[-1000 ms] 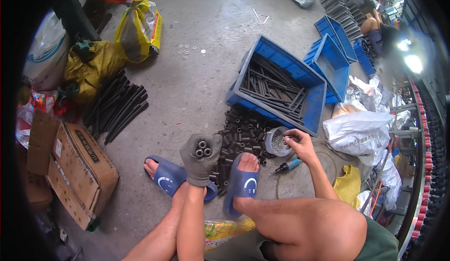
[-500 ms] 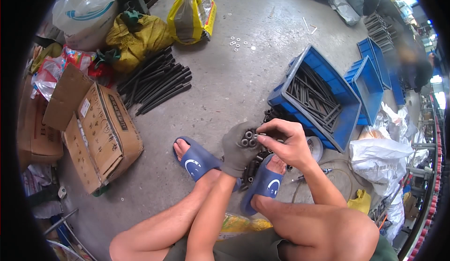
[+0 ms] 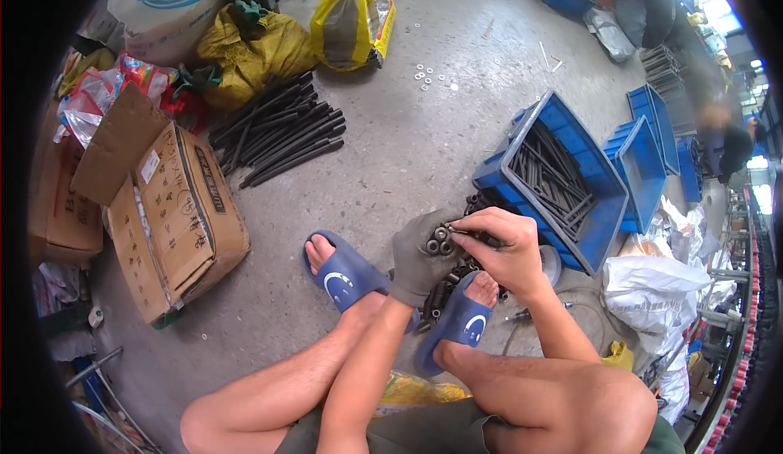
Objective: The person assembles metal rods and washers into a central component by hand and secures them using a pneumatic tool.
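Right hand [image 3: 504, 252] has come over from the floor pile to the left hand [image 3: 420, 262] since a second ago; head has also swung left, so the cardboard box [image 3: 167, 213] now sits fuller in view. Hands are together now. Left hand wears a grey glove and is clamped around a bundle of dark threaded bolts [image 3: 440, 242], ends facing up. Right hand is bare, fingertips pinched on something small at the top of that bundle; too small to tell what.

Taking the blue crate of rods [image 3: 563, 181] as landmark: hands and bundle are just left of its near corner, above the blue slippers [image 3: 351, 279]. Loose pile of bolts [image 3: 444, 291] lies on the floor under the hands. Black rods [image 3: 281, 132] are well left of the crate; scattered washers [image 3: 428, 75] are beyond it, up left.
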The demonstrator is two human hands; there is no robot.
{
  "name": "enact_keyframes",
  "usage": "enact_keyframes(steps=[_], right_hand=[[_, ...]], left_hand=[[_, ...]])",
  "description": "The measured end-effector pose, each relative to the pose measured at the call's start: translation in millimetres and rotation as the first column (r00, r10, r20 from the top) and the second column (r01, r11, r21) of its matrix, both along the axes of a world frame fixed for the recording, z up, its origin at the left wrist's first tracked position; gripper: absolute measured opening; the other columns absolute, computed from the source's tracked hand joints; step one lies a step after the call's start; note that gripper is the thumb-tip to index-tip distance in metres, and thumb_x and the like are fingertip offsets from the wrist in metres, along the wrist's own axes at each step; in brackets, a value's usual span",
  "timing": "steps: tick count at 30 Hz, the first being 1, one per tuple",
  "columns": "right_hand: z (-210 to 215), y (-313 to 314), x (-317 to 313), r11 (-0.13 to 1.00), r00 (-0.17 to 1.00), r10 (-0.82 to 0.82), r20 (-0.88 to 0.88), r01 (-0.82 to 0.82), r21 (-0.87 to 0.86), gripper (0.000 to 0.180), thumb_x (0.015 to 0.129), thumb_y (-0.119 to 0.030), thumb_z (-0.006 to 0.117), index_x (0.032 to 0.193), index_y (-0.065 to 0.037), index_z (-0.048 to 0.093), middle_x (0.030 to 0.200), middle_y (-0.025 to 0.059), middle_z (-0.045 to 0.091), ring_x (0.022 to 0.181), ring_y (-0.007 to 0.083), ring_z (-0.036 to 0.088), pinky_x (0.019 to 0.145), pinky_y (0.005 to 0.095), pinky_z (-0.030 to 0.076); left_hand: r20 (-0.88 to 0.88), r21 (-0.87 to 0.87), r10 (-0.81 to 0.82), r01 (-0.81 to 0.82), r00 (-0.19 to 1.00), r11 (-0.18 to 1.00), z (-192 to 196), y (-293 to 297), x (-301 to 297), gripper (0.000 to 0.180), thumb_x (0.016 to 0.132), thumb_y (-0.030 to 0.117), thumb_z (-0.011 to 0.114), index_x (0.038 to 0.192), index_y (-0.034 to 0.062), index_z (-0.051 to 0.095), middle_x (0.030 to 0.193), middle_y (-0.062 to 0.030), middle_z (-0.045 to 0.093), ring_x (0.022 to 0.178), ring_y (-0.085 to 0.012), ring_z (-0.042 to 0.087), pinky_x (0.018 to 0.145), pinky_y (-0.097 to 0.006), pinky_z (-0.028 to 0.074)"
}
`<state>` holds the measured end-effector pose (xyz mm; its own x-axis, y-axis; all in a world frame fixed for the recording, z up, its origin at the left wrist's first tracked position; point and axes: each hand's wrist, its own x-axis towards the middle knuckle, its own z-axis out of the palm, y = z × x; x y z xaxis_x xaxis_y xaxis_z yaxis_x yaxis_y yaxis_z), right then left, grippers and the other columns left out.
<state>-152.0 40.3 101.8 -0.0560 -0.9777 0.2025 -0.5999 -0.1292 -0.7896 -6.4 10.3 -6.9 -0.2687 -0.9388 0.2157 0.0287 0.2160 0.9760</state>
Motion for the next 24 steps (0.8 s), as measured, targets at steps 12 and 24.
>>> enact_keyframes(steps=[12,24], right_hand=[[17,-3,7,0.941,0.994,0.054,0.096,-0.083,0.327,0.017,0.085,-0.009,0.086,0.097,0.0,0.079,0.079,0.0109,0.072,0.068,0.0157,0.066,0.064,0.0295,0.051],[23,1,7,0.966,0.984,-0.118,0.133,0.083,0.244,0.013,0.092,-0.005,0.079,0.103,0.002,0.078,0.085,0.0096,0.075,0.071,0.0125,0.068,0.066,0.0286,0.054]], left_hand=[[-0.024,0.043,0.008,-0.007,1.0,0.999,-4,1,2,0.041,0.076,0.024,0.087,0.112,0.0091,0.075,0.1,-0.0122,0.077,0.089,-0.0349,0.074,0.078,-0.043,0.059],[0.041,0.002,0.024,-0.024,0.999,1.0,3,-1,1,0.039,0.074,0.02,0.089,0.108,0.0098,0.074,0.095,-0.0119,0.076,0.085,-0.0361,0.072,0.075,-0.045,0.058]])
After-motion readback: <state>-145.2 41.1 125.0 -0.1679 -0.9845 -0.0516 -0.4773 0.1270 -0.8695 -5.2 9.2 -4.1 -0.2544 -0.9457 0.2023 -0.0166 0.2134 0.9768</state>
